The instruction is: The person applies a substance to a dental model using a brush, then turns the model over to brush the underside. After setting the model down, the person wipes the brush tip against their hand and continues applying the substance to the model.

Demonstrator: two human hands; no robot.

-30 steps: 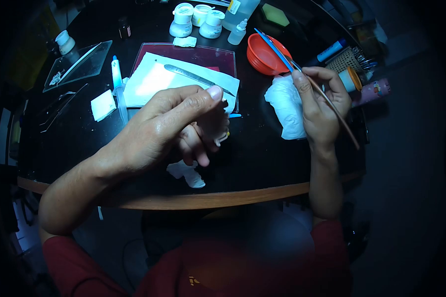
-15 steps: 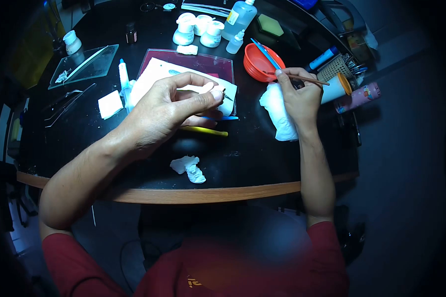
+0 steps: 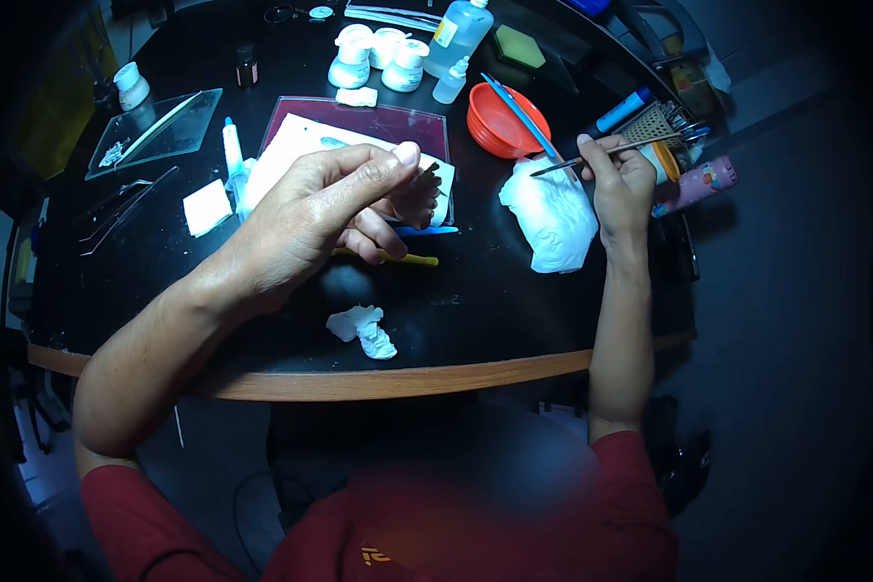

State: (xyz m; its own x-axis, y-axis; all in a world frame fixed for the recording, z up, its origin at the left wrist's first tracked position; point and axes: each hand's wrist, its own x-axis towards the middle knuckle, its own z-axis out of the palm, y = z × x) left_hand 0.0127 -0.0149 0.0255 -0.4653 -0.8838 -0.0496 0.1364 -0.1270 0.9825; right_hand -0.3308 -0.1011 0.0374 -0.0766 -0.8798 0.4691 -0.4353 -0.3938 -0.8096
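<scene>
Fingers [image 3: 592,153] of right hand [image 3: 619,184] grip a thin brush [image 3: 559,167], tip over the white tissue wad [image 3: 548,218] on tabletop [image 3: 495,291], nr red bowl [image 3: 495,126]. Left hand [image 3: 325,209] raised, thumb & fingers pinched together; poss. w/ a small item, unclear.

Looks like a small craft or dental lab: beyond the fingers [image 3: 378,170], white jars [image 3: 373,53] and dropper bottles [image 3: 449,82]; left, a glass slab [image 3: 155,131] and tweezers [image 3: 126,204] on the table [image 3: 504,310].
</scene>
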